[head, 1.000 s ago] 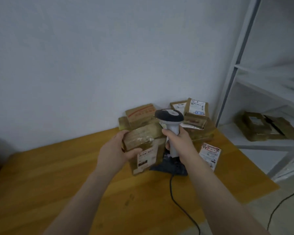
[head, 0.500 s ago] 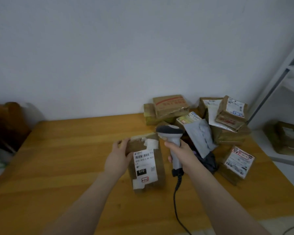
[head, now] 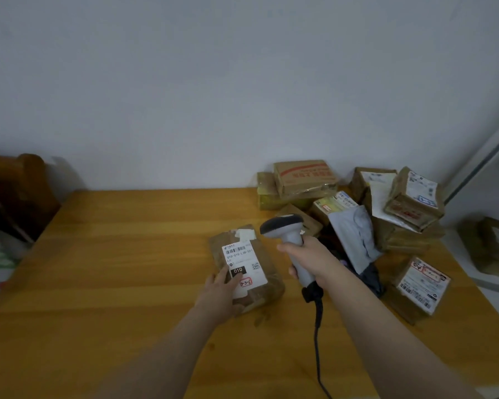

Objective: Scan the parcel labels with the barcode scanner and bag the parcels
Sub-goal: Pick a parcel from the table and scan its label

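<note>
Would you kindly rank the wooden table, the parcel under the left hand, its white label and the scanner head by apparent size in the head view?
1. wooden table
2. parcel
3. white label
4. scanner head, not far behind the label

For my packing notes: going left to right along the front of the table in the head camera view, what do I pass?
Parcel under the left hand → scanner gripped in the right hand → grey mailing bag → lone labelled box.
</note>
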